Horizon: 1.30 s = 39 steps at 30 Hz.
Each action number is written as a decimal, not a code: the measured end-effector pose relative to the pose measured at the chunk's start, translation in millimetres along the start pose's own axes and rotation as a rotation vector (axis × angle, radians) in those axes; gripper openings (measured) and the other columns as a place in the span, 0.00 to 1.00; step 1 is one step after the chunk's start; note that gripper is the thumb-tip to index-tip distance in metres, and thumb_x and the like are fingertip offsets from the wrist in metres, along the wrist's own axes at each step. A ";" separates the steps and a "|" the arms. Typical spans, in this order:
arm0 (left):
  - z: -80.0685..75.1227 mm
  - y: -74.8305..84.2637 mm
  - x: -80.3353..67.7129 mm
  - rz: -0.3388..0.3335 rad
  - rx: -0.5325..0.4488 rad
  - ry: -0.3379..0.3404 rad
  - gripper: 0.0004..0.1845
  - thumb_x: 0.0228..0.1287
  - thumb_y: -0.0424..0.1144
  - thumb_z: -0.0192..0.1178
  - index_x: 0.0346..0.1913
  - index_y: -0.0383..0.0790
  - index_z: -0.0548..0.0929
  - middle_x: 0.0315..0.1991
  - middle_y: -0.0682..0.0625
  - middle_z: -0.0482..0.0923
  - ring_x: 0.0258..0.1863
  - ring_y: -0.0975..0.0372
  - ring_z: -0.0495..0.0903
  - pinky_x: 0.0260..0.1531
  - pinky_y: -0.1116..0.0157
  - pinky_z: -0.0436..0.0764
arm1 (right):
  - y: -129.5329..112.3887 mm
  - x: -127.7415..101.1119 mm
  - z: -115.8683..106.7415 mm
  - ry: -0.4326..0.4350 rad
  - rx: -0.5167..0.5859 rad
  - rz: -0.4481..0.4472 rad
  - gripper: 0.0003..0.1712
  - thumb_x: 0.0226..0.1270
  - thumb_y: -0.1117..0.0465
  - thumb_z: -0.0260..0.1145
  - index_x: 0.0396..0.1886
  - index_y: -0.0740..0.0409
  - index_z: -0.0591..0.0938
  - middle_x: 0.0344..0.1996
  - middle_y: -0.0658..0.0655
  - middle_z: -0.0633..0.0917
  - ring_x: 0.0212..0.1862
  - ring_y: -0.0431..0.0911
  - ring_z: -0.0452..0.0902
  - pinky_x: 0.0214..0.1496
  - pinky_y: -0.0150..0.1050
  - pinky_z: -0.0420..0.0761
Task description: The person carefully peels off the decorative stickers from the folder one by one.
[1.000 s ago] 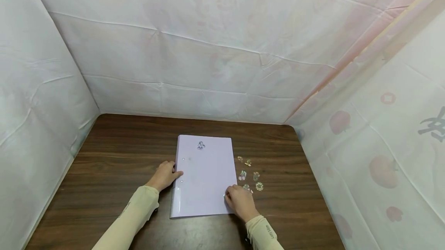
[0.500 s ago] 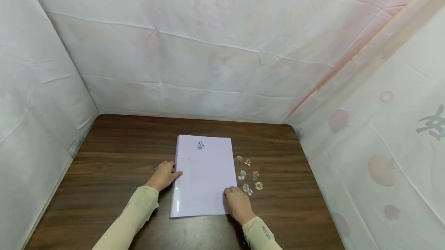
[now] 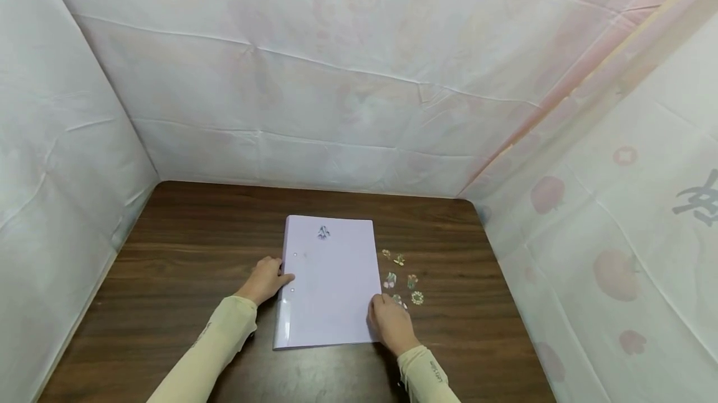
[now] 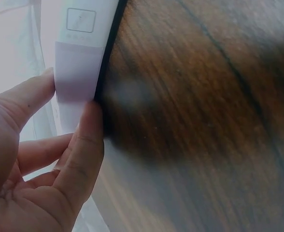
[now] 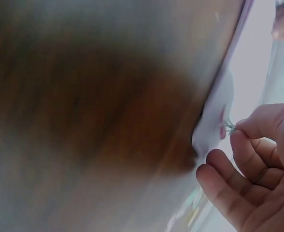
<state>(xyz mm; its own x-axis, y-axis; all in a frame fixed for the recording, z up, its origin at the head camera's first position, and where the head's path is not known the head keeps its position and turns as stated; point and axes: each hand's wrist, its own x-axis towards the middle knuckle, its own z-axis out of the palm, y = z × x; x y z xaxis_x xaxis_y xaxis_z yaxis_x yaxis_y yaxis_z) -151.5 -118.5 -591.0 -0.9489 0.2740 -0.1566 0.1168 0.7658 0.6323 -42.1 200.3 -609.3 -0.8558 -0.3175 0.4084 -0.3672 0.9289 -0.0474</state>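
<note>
A pale purple ring binder [image 3: 336, 278] lies on the table with one small dark blue flower sticker [image 3: 324, 232] near its top. My left hand [image 3: 265, 281] grips the binder's spine [image 4: 77, 72], thumb on the cover side and fingers against the other side. At the binder's right edge, my right hand [image 3: 389, 322] pinches a small green and pink flower-like sticker [image 5: 226, 126] between thumb and forefinger. That sticker is hidden in the head view. Several small flower stickers [image 3: 412, 281] lie just right of the binder, one partly covered by the right hand.
The dark wood-grain table [image 3: 207, 222] is enclosed by pale printed sheets [image 3: 314, 110] at the back and both sides. A round wreath-like sticker [image 3: 417, 298] lies farthest right among the loose ones.
My right hand first shifted slightly left over the binder's cover, then back right to its edge, still in a pinch. The left hand and the binder have stayed in place.
</note>
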 end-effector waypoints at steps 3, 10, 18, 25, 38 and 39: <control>-0.4 -0.3 -0.3 -0.011 0.002 -0.007 0.25 0.64 0.40 0.69 0.50 0.18 0.79 0.35 0.41 0.74 0.36 0.51 0.76 0.41 0.50 0.79 | 10.1 -0.5 -8.0 -0.031 0.038 0.090 0.07 0.57 0.66 0.70 0.27 0.57 0.78 0.23 0.52 0.76 0.23 0.49 0.75 0.20 0.43 0.75; -1.3 -0.4 -0.9 -0.008 0.000 -0.008 0.27 0.65 0.40 0.68 0.53 0.16 0.76 0.37 0.39 0.75 0.39 0.49 0.77 0.43 0.49 0.79 | 48.9 -8.8 -31.4 -0.110 0.049 0.286 0.07 0.59 0.65 0.72 0.28 0.56 0.80 0.24 0.52 0.79 0.25 0.49 0.78 0.23 0.45 0.78; -1.8 -0.6 -0.5 -0.016 -0.005 -0.011 0.28 0.65 0.41 0.69 0.54 0.16 0.76 0.38 0.38 0.76 0.41 0.47 0.77 0.45 0.48 0.78 | 82.4 -25.9 -48.1 -0.289 0.070 0.479 0.04 0.62 0.65 0.71 0.30 0.55 0.83 0.27 0.52 0.82 0.28 0.48 0.79 0.26 0.49 0.79; -1.6 -0.9 0.8 -0.015 -0.005 -0.015 0.27 0.65 0.41 0.68 0.53 0.17 0.76 0.37 0.39 0.75 0.39 0.49 0.77 0.43 0.49 0.78 | 86.9 -28.1 -48.0 -0.300 0.078 0.490 0.04 0.63 0.63 0.72 0.32 0.54 0.84 0.29 0.52 0.83 0.30 0.49 0.81 0.27 0.49 0.80; -0.3 -1.8 0.9 -0.031 -0.019 -0.011 0.29 0.65 0.42 0.69 0.55 0.17 0.76 0.37 0.40 0.75 0.39 0.50 0.76 0.43 0.50 0.79 | 82.2 -8.1 -44.5 -0.286 0.103 0.456 0.04 0.64 0.61 0.72 0.34 0.56 0.84 0.28 0.51 0.82 0.28 0.46 0.79 0.28 0.47 0.80; -0.2 -1.8 1.0 -0.032 -0.021 -0.012 0.29 0.65 0.41 0.69 0.55 0.16 0.76 0.37 0.40 0.75 0.39 0.50 0.76 0.43 0.50 0.79 | 80.6 -4.2 -43.4 -0.276 0.106 0.446 0.04 0.64 0.62 0.72 0.34 0.56 0.84 0.28 0.51 0.82 0.29 0.47 0.79 0.28 0.48 0.80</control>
<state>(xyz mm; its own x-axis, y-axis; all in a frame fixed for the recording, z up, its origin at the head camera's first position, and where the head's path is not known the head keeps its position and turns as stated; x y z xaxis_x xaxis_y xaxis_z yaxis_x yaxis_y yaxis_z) -152.8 -119.7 -592.1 -0.9485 0.2565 -0.1861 0.0800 0.7621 0.6424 -52.3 284.8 -575.3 -0.9959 0.0518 0.0736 0.0310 0.9653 -0.2592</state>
